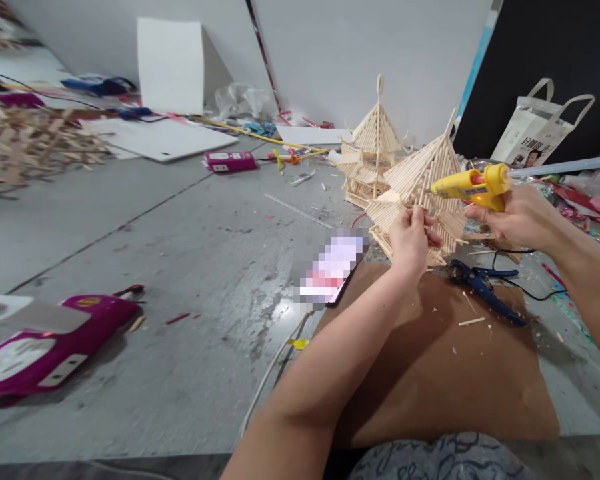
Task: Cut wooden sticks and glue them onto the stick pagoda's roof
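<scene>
My left hand [409,239] pinches a thin wooden stick against the near wooden-stick roof model [443,167], its fingers closed. My right hand [515,217] grips a yellow hot glue gun [473,187], whose nozzle points left at the roof close to my left fingers. A clear glue stick juts from the gun's back to the right. A second, taller stick pagoda [375,143] stands just behind the first. Both models rest at the far edge of a brown cardboard sheet [430,373].
Blue pliers [483,287] and loose sticks lie on the cardboard. A phone [335,267] lies left of it. A magenta box [45,347] sits near left, another [230,161] farther back. A stick pile [25,143], white boards and a paper bag [540,130] surround the grey floor.
</scene>
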The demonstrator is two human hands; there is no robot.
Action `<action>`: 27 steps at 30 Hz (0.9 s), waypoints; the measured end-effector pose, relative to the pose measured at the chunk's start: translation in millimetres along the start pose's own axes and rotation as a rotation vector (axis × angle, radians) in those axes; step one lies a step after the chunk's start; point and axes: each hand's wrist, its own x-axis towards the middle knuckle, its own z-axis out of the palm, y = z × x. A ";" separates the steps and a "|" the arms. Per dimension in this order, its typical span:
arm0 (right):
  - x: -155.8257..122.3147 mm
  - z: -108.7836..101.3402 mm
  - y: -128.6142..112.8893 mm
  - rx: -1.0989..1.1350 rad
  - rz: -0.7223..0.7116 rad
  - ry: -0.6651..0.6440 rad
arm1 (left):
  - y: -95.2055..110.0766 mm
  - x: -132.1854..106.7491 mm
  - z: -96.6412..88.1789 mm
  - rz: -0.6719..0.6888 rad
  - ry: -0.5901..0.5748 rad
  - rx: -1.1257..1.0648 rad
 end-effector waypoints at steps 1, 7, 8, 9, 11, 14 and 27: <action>0.2 -0.2 0.3 -0.005 0.002 0.000 | 0.0 -0.1 -0.1 0.003 0.001 0.002; 3.8 1.6 4.2 -0.066 0.012 0.044 | -0.6 -0.2 -0.9 -0.002 0.005 0.008; 4.5 1.9 4.5 -0.079 0.018 0.046 | -0.7 -0.1 -1.0 -0.002 0.005 0.009; 5.0 2.0 4.5 -0.091 0.026 0.049 | -0.7 -0.1 -1.1 -0.001 0.006 0.009; 5.8 1.8 3.6 -0.109 0.040 0.057 | -0.6 -0.1 -1.1 0.001 0.004 0.011; 6.5 0.7 1.6 -0.108 0.031 0.061 | -0.6 -0.1 -0.8 -0.001 0.004 0.016; 3.1 2.9 2.9 -0.037 -0.010 0.040 | 0.2 -0.7 -0.9 0.001 0.002 0.020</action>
